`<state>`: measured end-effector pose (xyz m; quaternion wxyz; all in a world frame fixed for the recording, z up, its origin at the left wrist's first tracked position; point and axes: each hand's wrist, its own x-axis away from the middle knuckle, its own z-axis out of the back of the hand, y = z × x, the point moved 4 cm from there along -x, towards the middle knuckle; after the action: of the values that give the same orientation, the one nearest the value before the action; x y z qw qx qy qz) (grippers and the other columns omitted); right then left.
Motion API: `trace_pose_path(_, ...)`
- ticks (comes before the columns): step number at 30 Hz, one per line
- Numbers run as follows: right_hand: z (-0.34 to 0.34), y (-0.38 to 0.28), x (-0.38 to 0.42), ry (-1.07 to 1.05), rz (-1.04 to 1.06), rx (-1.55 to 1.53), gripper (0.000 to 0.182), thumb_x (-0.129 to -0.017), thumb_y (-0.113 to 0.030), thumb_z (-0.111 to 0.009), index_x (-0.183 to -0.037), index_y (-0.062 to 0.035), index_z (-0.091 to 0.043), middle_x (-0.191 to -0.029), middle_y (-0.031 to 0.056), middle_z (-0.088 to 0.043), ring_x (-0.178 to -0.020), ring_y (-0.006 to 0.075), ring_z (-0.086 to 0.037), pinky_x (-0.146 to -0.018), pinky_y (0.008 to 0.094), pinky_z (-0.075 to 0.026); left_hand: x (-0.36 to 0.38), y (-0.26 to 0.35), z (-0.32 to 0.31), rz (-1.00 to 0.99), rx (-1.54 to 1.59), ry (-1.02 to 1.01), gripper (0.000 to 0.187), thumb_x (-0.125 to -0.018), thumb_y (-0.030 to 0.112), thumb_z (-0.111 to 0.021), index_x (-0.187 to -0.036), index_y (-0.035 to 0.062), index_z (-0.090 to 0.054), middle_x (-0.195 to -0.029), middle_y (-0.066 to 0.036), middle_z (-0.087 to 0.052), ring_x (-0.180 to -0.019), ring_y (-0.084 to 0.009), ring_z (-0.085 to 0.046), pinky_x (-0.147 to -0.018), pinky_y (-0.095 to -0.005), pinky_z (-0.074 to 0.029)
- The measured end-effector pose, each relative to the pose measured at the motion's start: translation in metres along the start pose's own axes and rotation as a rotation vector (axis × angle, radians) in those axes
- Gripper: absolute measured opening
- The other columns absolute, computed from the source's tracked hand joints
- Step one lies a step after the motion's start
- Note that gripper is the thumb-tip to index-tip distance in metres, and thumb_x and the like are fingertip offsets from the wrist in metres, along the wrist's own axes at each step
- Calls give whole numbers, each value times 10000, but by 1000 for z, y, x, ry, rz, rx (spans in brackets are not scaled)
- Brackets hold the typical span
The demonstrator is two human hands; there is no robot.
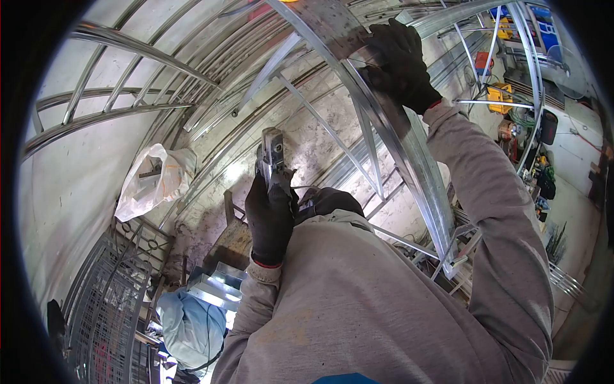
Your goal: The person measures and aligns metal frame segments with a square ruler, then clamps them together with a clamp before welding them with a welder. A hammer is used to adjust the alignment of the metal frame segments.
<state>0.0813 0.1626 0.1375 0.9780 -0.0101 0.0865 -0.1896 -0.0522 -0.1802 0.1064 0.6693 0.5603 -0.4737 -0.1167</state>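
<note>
My left hand (272, 221), in a black glove, is wrapped round a grey and black hand tool (274, 148) with a boxy metal head, held upright in front of my chest. My right hand (395, 64), also black-gloved, is at the upper part of a long metal beam (409, 168). Its fingers are bent and close together over the dark steel surface (329, 25). A thin line shows by its thumb; I cannot tell what the fingers hold. Thin braces (329, 131) run from the beam down to the left.
Curved shiny rails (137, 51) line the wall at left, with a white plastic bag (157, 176) below. Metal grilles (105, 313) stand at lower left, near a person in light blue (188, 326). Yellow boxes (499, 97) and cables lie at right. Long metal bars cover much of the floor.
</note>
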Motion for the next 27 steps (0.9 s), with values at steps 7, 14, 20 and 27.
trace_pose_path(7, -1, 2, 0, -7, -1, -10, 643, -912, -558, -667, -1392, -134, -604, -1505, 151, -537, -1476, 446, -371, -1223, 581, -233, 2, -1, 4, 61, 16, -14, 368, -1069, 299, -494, -1129, -26, -655, -689, -22, -603, -550, -94, -545, -502, -276, -412)
trace_pose_path(14, -1, 2, -1, 1, 15, -29, 656, -925, -580, -645, -1401, -132, -597, -1511, 150, -531, -1477, 451, -371, -1227, 579, -228, 2, -3, 2, 88, 15, -35, 374, -1070, 294, -525, -1177, -46, -637, -707, -21, -605, -591, -99, -572, -532, -282, -450)
trace_pose_path(20, -2, 1, 0, -5, 8, 13, 649, -922, -584, -646, -1381, -127, -604, -1501, 152, -538, -1475, 450, -375, -1223, 578, -233, 2, 3, 2, 96, 59, -36, 355, -1069, 271, -522, -1175, -48, -638, -698, -18, -596, -582, -98, -560, -528, -279, -445)
trace_pose_path(27, -1, 2, -1, -7, 7, 26, 637, -908, -576, -666, -1353, -123, -620, -1487, 157, -549, -1455, 451, -394, -1205, 572, -262, 2, -5, 4, 109, 56, -39, 345, -1064, 244, -505, -1163, -57, -642, -702, -15, -596, -590, -97, -560, -538, -282, -449)
